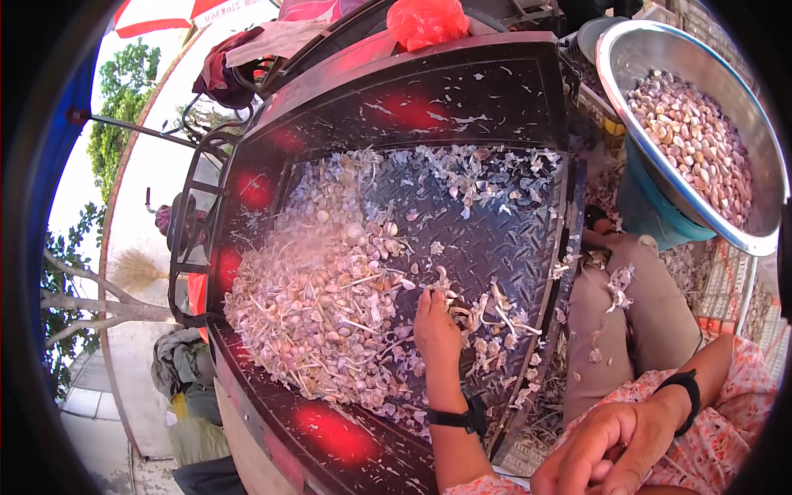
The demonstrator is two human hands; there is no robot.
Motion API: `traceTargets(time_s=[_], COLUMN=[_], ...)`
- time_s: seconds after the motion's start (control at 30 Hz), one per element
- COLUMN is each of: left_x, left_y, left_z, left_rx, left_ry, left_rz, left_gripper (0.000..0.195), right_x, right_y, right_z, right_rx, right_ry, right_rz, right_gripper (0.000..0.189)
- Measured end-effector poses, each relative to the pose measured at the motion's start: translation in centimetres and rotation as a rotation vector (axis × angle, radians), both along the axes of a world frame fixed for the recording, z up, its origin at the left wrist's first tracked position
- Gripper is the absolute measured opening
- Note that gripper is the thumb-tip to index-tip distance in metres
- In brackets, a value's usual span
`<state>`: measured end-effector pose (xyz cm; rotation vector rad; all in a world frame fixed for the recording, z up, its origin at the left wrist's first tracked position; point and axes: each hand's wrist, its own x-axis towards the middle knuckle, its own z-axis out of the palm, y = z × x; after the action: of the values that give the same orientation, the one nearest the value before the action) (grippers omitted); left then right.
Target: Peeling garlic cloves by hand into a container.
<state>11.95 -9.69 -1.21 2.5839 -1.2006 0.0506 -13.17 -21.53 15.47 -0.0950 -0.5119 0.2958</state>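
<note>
My left hand (438, 328), a black strap around its wrist, reaches palm down over a dark cargo bed (476, 238) with a patterned metal floor. Its fingertips touch a clump of garlic husks and stems (442, 286); the fingers' undersides are hidden. Left of it lies a large heap of loose garlic cloves, stems and husks (328, 309). More husks and dry stems (495, 328) are scattered to its right. My right hand (609, 442), also strapped at the wrist, is curled near my lap. Its palm is turned away and the frame's lower edge cuts it off.
A wide steel basin (609, 80) of separated cloves (696, 142) rests on a teal bucket (656, 198) at upper right. Plastic crates (733, 278) stand near my legs (603, 328). A red plastic bag (427, 23) sits on the bed's raised side wall (445, 93).
</note>
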Motion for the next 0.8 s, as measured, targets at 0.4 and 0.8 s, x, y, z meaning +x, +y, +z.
traceTargets(time_s=[0.4,0.8], left_x=[-2.1,4.9], left_y=[0.3,-6.1], left_z=[3.1,0.6], left_rx=[0.102,0.105], left_ry=[0.063,-0.229], left_rz=[0.13,-0.077], left_gripper=[0.026,0.017], right_x=[-1.2,-0.2], right_y=[-0.5,-0.6], right_z=[1.6,1.3], right_rx=[0.03,-0.225], right_ry=[0.105,-0.189], right_rz=[0.066,-0.5], right_gripper=[0.024,0.028])
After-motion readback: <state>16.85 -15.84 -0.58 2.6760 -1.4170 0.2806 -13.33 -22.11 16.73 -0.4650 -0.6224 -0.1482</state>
